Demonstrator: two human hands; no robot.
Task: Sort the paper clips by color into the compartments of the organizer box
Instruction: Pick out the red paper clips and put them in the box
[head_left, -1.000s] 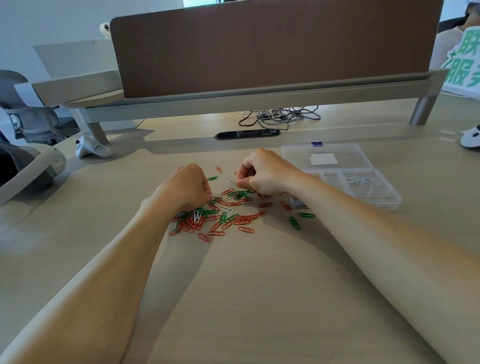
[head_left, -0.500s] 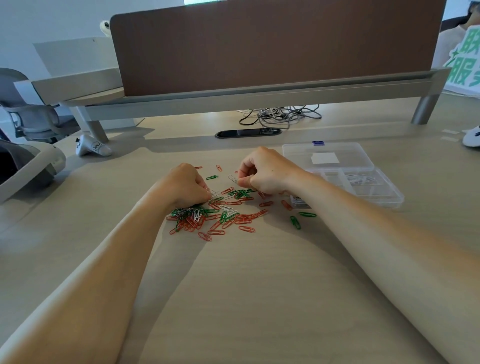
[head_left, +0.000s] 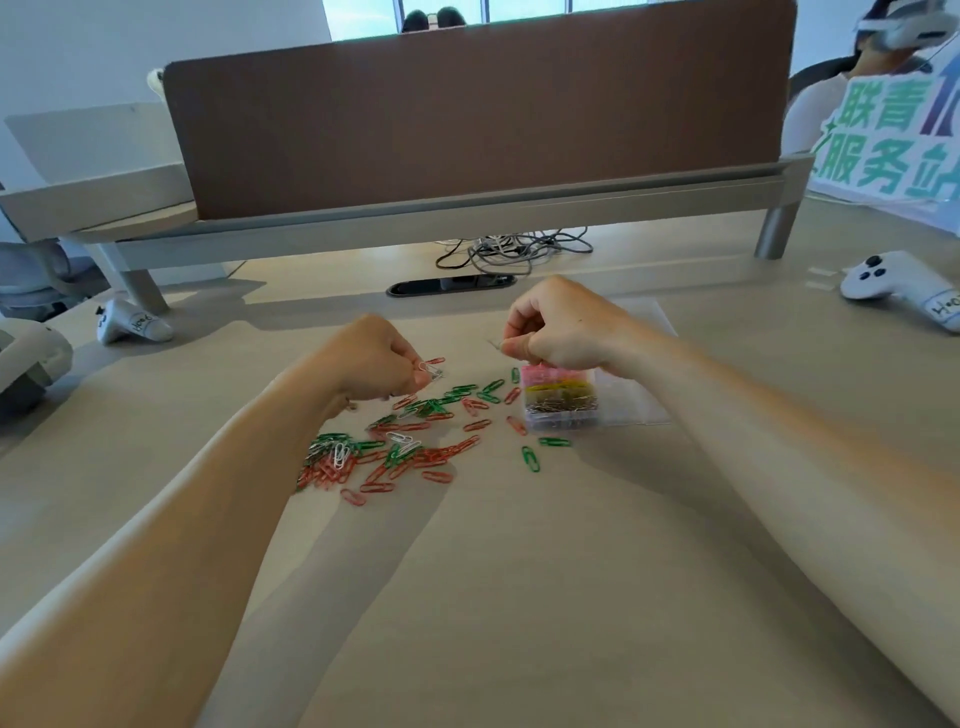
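Fingers, left hand and right hand: each pinching a pale clip. Risk: slip into wrong box compartment.

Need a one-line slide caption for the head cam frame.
Left hand and right hand each pinch a pale paper clip by the red, green and white clip pile; organizer box at right.

The bench has a pale, smooth, matt wood-grain top. The scattered paper clips look like glossy coated wire, and the organizer box is clear, shiny plastic. At the far side, the brown divider panel looks matt and cloth-like above a satin grey metal rail.
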